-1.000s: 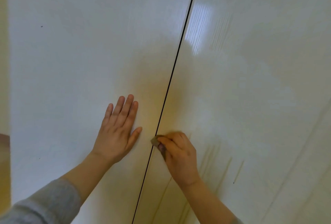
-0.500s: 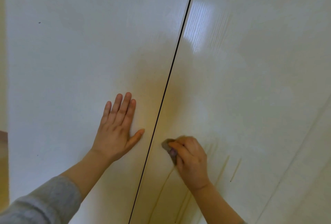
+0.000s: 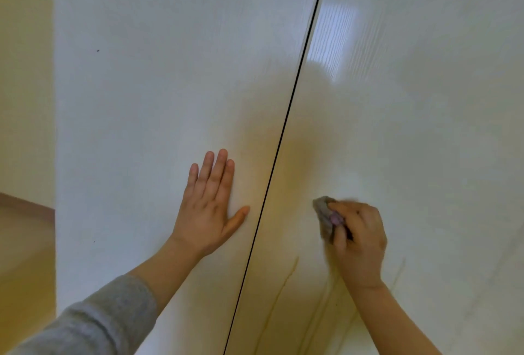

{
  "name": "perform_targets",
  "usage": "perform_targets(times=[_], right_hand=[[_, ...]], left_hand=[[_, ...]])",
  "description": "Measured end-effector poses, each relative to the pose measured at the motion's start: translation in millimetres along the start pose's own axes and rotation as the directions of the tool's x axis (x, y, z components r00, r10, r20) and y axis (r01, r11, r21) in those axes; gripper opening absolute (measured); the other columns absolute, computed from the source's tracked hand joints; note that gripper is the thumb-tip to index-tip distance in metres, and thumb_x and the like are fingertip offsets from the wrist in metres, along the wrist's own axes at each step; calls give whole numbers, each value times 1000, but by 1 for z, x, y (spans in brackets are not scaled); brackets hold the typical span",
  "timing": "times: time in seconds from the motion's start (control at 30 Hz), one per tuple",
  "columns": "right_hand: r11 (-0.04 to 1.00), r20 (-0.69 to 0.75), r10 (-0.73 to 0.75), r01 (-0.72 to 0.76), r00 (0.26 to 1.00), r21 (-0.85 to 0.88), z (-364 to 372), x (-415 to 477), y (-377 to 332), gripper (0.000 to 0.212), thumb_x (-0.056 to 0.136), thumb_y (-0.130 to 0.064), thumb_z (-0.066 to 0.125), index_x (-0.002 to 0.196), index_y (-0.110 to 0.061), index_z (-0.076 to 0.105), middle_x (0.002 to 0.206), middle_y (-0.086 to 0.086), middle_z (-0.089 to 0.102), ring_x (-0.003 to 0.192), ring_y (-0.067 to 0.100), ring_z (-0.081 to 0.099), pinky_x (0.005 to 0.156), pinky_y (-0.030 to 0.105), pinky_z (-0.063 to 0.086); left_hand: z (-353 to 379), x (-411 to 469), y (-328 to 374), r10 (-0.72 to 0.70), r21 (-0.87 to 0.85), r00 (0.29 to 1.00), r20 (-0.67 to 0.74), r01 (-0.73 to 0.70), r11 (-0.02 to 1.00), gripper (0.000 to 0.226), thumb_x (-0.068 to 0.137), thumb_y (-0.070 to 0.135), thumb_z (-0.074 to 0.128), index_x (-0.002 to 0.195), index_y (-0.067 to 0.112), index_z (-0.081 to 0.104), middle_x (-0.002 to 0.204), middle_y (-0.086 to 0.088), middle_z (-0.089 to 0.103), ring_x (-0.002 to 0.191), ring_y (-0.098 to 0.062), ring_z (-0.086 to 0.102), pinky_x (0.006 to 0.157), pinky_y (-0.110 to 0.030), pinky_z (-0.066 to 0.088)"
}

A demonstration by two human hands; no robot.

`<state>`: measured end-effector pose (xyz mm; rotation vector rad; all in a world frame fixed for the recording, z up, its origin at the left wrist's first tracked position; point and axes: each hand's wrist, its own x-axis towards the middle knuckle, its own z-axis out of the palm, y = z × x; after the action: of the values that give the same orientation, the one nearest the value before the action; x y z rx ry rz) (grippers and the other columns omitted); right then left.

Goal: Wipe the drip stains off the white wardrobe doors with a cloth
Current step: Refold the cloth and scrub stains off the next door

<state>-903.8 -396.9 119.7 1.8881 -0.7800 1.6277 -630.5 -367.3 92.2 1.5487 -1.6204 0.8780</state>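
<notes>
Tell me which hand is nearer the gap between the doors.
Left. The left hand lies flat just left of the gap; the right hand, gripping the cloth, is farther right.

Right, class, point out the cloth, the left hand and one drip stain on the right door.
cloth (image 3: 323, 209): head view, its exposed grey end.
left hand (image 3: 208, 212): head view, back of the hand.
drip stain (image 3: 283, 286): head view, midway along the yellowish streak.

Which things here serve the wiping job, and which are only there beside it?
Job: small grey cloth gripped by right hand; yellowish drip streaks on right white wardrobe door; left hand flat on left white wardrobe door.
Only nearby: yellow wall; brown wooden strip.
</notes>
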Motion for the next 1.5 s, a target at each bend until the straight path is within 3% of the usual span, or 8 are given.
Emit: perform_targets(times=[0.2, 0.33, 0.5, 0.67, 0.83, 1.1, 1.4, 1.5], right_hand=[[993, 226, -93, 73, 970, 95, -5, -55, -15, 34, 98, -17, 47, 86, -4, 75, 90, 6, 67, 84, 19, 58, 71, 29, 50], [1000, 55, 26, -26, 998, 0, -30, -17, -2, 23, 86, -8, 54, 92, -5, 75, 91, 9, 68, 89, 22, 56, 86, 18, 40], [979, -161, 121, -145, 980, -146, -48, 22, 47, 15, 86, 1, 58, 91, -1, 71, 91, 15, 66, 87, 26, 54, 80, 24, 36], [998, 2, 19, -19, 1000, -51, -39, -36, 57, 19, 83, -4, 51, 93, -12, 65, 88, 15, 66, 87, 27, 54, 80, 30, 41], [999, 211, 23, -17, 977, -30, -54, -75, 48, 21, 86, -7, 53, 89, -8, 74, 92, 3, 65, 88, 18, 56, 82, 17, 41], [968, -203, 206, -231, 957, -103, -76, 19, 73, 17, 90, -9, 53, 91, -1, 68, 93, 13, 66, 89, 25, 56, 77, 26, 40], [996, 151, 75, -68, 986, -51, -72, -95, 72, 17, 85, -8, 49, 95, -18, 60, 95, 4, 61, 90, 21, 54, 77, 24, 43], [992, 143, 120, -112, 982, -64, -86, -89, 72, 17, 87, -12, 50, 94, -13, 65, 95, 2, 62, 89, 21, 55, 77, 24, 43]], left_hand=[[-5, 0, 6, -33, -7, 999, 32, 34, 999, 88, 96, 63, 27, 156, 2, 6, 165, -15, -3, 152, -32, -4, 121, -51, 4], [-6, -2, 17, -86, -41, 996, 32, 87, 995, 87, 97, 63, 20, 156, 3, 0, 165, -15, -7, 152, -32, -8, 121, -51, 2], [-3, 9, 46, -19, -108, 1000, -19, 17, 994, 83, 99, 62, 16, 156, 4, 2, 165, -15, -4, 152, -34, -6, 121, -54, 0], [12, 16, 58, -82, -80, 995, -51, 78, 994, 96, 93, 71, 21, 155, 2, -1, 163, -16, -13, 149, -41, -13, 119, -60, -7], [15, 17, 63, -85, -67, 995, -47, 82, 994, 103, 90, 78, 18, 155, 1, -4, 163, -17, -14, 149, -42, -14, 118, -61, -8], [15, 17, 65, -99, -50, 994, -40, 97, 994, 103, 89, 77, 19, 155, 2, -6, 163, -18, -14, 149, -43, -12, 117, -64, -4], [4, 12, 75, -85, -101, 996, -18, 83, 991, 101, 91, 75, 19, 155, -2, 5, 164, -20, -5, 150, -41, -9, 118, -63, 0], [4, 5, 88, 26, -123, 999, -45, -31, 992, 96, 94, 70, 22, 155, -3, 8, 164, -20, -2, 151, -40, -2, 118, -64, 6]])
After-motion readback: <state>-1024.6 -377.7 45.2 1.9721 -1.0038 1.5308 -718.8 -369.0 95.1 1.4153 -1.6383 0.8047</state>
